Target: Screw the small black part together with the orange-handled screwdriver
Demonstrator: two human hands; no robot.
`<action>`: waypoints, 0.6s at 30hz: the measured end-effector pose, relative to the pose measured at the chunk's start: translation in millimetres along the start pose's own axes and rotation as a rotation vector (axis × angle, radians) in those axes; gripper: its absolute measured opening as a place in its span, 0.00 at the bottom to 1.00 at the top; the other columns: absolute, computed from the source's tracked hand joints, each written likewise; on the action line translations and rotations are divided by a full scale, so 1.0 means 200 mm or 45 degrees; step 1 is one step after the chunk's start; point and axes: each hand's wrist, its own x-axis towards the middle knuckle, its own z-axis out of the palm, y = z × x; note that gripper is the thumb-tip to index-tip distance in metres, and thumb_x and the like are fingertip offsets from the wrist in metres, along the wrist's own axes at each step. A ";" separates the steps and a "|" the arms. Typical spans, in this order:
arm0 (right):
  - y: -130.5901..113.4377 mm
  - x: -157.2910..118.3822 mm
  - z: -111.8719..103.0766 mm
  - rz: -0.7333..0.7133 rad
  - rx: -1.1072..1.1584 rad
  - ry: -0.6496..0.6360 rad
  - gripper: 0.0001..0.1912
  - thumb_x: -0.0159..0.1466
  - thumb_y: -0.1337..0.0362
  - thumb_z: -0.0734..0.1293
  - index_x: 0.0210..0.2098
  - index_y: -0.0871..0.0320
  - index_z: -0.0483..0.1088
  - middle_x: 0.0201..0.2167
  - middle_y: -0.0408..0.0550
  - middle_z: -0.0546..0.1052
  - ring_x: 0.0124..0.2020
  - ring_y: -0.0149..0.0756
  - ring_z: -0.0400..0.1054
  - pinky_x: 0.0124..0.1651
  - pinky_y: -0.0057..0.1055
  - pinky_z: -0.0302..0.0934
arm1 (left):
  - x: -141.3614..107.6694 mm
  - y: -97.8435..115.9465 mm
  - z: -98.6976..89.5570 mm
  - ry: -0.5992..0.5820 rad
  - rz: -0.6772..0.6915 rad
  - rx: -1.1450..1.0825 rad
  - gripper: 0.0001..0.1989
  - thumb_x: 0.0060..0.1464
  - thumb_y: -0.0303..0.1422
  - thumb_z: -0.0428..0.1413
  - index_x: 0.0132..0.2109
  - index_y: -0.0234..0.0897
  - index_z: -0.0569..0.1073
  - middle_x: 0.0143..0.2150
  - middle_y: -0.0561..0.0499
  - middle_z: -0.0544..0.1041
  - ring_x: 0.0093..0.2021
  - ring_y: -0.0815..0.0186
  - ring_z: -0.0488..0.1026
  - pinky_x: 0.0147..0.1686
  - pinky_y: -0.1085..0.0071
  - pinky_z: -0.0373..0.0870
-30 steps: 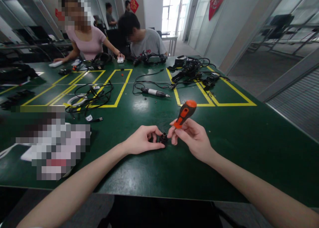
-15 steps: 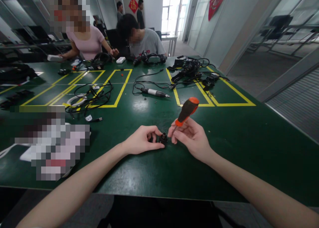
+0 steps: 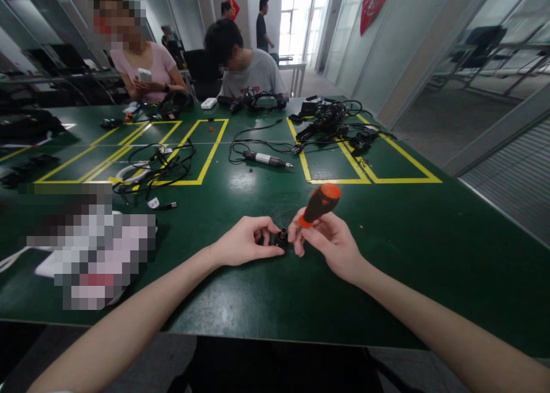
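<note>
Between the thumb and index finger of my left hand (image 3: 249,241) is a small black cylindrical part (image 3: 281,239), standing on the green table (image 3: 240,301). My right hand (image 3: 330,241) is closed round a screwdriver (image 3: 321,203) with a black and orange handle. The handle leans up and to the right, away from the black part. Fingers of my right hand hide the screwdriver's shaft and tip, so I cannot tell whether it touches the part. My right fingertips are close beside the part.
A grey and black pen-shaped electric tool (image 3: 267,160) lies ahead with its cord. Tangled cables (image 3: 165,166) are at the left, and a heap of black cables (image 3: 324,121) is at the back right. Two people sit across the table, one holding a white device (image 3: 145,75).
The screwdriver's handle has dropped lower and tilted, with my right hand shifting slightly. My left hand and the black part stay put. Across the table, a person has brought a white device to the chest.
</note>
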 end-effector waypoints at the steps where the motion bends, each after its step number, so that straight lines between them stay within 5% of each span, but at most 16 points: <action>1: 0.00 0.00 0.00 -0.003 0.003 0.004 0.13 0.68 0.54 0.73 0.40 0.56 0.72 0.30 0.44 0.79 0.23 0.29 0.72 0.27 0.27 0.70 | 0.00 0.00 0.00 -0.002 0.002 0.003 0.15 0.54 0.38 0.68 0.39 0.34 0.74 0.25 0.58 0.73 0.24 0.73 0.67 0.26 0.76 0.61; 13: -0.02 0.01 0.00 0.043 -0.122 0.045 0.18 0.71 0.49 0.69 0.34 0.58 0.74 0.27 0.45 0.76 0.22 0.29 0.71 0.25 0.28 0.69 | 0.00 0.01 0.00 0.012 -0.009 -0.016 0.15 0.53 0.39 0.68 0.39 0.34 0.73 0.25 0.58 0.74 0.24 0.73 0.66 0.27 0.76 0.62; 18: -0.02 0.00 0.00 0.033 -0.131 0.092 0.15 0.66 0.52 0.74 0.35 0.56 0.72 0.27 0.43 0.78 0.21 0.29 0.70 0.25 0.28 0.69 | 0.00 0.01 0.01 0.005 -0.020 -0.020 0.15 0.53 0.39 0.68 0.39 0.34 0.73 0.24 0.58 0.72 0.23 0.73 0.66 0.26 0.76 0.61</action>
